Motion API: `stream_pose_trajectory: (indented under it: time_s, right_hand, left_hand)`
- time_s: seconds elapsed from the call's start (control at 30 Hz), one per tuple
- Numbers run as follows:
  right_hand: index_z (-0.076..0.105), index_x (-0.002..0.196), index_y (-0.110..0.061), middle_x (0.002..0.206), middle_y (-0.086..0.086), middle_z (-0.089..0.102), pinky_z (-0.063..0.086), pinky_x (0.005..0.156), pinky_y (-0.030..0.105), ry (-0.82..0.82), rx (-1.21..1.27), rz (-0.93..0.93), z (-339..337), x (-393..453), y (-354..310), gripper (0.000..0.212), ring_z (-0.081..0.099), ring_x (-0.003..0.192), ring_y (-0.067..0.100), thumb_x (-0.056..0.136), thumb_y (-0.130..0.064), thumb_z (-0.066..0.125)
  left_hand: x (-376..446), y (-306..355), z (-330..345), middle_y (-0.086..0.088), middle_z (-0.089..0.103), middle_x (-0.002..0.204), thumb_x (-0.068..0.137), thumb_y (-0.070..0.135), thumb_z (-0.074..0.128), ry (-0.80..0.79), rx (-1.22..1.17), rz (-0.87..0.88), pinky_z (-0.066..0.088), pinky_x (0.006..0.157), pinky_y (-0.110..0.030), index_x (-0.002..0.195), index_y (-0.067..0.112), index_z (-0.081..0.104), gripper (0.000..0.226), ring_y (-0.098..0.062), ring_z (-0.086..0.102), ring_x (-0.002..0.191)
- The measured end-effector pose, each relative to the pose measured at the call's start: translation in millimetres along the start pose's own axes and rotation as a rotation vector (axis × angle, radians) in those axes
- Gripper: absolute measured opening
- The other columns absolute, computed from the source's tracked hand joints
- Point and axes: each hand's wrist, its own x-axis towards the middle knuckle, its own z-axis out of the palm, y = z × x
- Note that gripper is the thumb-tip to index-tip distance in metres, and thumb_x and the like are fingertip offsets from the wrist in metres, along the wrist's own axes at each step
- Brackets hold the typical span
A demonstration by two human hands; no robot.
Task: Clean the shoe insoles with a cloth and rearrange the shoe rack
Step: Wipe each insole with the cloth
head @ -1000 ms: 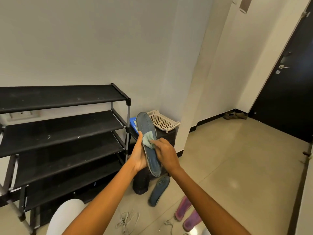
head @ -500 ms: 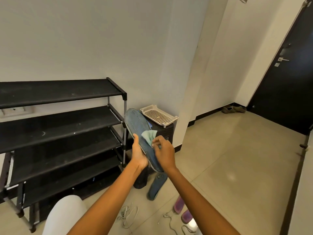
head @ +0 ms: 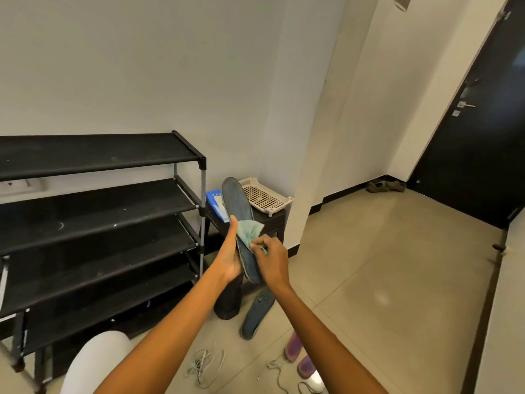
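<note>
My left hand (head: 228, 258) grips a dark blue shoe insole (head: 237, 206) by its lower half, holding it nearly upright in front of me. My right hand (head: 271, 260) pinches a pale green cloth (head: 250, 230) and presses it against the insole's face near the middle. A second dark insole (head: 257, 314) lies on the floor below my hands. The black shoe rack (head: 96, 211) stands to the left against the wall, its shelves bare.
A dark wicker stool (head: 272, 223) beside the rack carries a white plastic basket (head: 264, 196) and a blue box (head: 216, 203). Loose laces (head: 204, 362) and purple shoes (head: 298, 354) lie on the floor. A dark door (head: 477, 143) is at right, shoes (head: 385, 186) beside it.
The insole tilted left half a second ago and now stands more upright again. My right hand with the cloth has slid slightly along its surface.
</note>
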Motion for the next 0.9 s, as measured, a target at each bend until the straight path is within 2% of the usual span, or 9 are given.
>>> stream_pose_trajectory:
  time_s: [0.07,0.17,0.27,0.33,0.43,0.6,0.73,0.83,0.9]
  right_hand:
    - [0.069,0.098,-0.013,0.101,0.005,0.064,0.038,0.073,0.018,0.016,-0.01,-0.001,3.0,0.3,-6.2,0.016,0.057,0.09,0.012,0.089,-0.022,0.06]
    - [0.072,0.087,-0.016,0.093,0.002,0.067,0.045,0.072,0.024,0.001,-0.064,-0.076,13.8,-13.7,-11.7,0.014,0.057,0.086,0.011,0.086,-0.026,0.062]
    - [0.073,0.083,-0.019,0.091,-0.001,0.066,0.041,0.072,0.027,-0.08,-0.163,-0.25,9.0,-27.4,-1.6,0.012,0.048,0.084,0.01,0.083,-0.029,0.066]
    - [0.074,0.087,-0.021,0.089,-0.002,0.062,0.038,0.069,0.029,-0.075,-0.269,-0.245,-2.4,-18.7,6.3,0.014,0.044,0.084,0.013,0.083,-0.032,0.066]
    - [0.074,0.089,-0.018,0.093,0.002,0.065,0.042,0.075,0.035,0.003,-0.255,-0.144,-8.2,-8.1,-2.6,0.016,0.05,0.09,0.019,0.085,-0.031,0.065]
    - [0.072,0.086,-0.019,0.086,-0.003,0.069,0.04,0.07,0.031,-0.066,-0.255,-0.35,0.7,-32.1,-4.5,0.015,0.049,0.08,0.012,0.084,-0.033,0.065]
    - [0.07,0.091,-0.018,0.093,-0.001,0.056,0.036,0.066,0.024,-0.052,-0.204,-0.141,-8.7,-21.9,3.2,0.014,0.046,0.083,0.009,0.086,-0.03,0.065]
    - [0.066,0.094,-0.011,0.092,0.002,0.053,0.036,0.064,0.018,-0.112,-0.104,-0.098,-4.6,-23.4,2.7,0.015,0.05,0.08,0.009,0.088,-0.024,0.064]
    - [0.065,0.093,-0.007,0.092,0.006,0.055,0.037,0.064,0.014,-0.084,-0.067,-0.1,-4.8,-23.1,4.7,0.014,0.05,0.079,0.01,0.088,-0.019,0.063]
  left_hand:
    - [-3.9,-20.1,-1.6,-0.012,0.065,0.103,0.089,0.056,0.046,-0.002,-0.03,-0.017,0.055,0.08,-0.033,0.112,0.007,0.062,0.057,-0.023,0.063,0.094]
    - [-1.0,-28.1,-11.3,-0.012,0.067,0.101,0.089,0.06,0.042,0.013,-0.149,0.012,0.053,0.085,-0.034,0.122,0.004,0.058,0.067,-0.023,0.065,0.092]
    - [2.5,-13.8,-19.9,-0.015,0.071,0.094,0.087,0.07,0.031,0.014,-0.176,0.01,0.06,0.069,-0.035,0.108,0.003,0.061,0.076,-0.025,0.071,0.08]
    - [0.3,-10.5,-17.1,-0.017,0.072,0.092,0.088,0.071,0.027,0.009,-0.159,0.028,0.059,0.064,-0.037,0.105,0.003,0.061,0.078,-0.027,0.072,0.077]
    - [1.0,-10.4,-8.6,-0.014,0.073,0.088,0.09,0.069,0.021,-0.014,-0.117,0.066,0.059,0.064,-0.033,0.102,0.004,0.063,0.078,-0.024,0.072,0.075]
    - [1.7,1.6,-14.7,-0.018,0.07,0.098,0.086,0.073,0.026,-0.082,-0.203,0.041,0.059,0.07,-0.036,0.086,0.001,0.076,0.087,-0.027,0.071,0.081]
    - [-0.3,-6.7,-13.0,-0.017,0.072,0.096,0.087,0.073,0.025,-0.065,-0.183,0.039,0.058,0.071,-0.039,0.082,0.003,0.077,0.088,-0.027,0.072,0.082]
    - [1.0,-4.5,-13.2,-0.018,0.071,0.101,0.086,0.072,0.03,-0.087,-0.159,-0.007,0.057,0.075,-0.041,0.1,0.002,0.07,0.082,-0.028,0.071,0.087]
    - [-3.2,-2.8,-11.4,-0.017,0.07,0.104,0.087,0.069,0.032,-0.111,-0.119,-0.007,0.054,0.084,-0.041,0.109,0.003,0.063,0.077,-0.027,0.07,0.09]
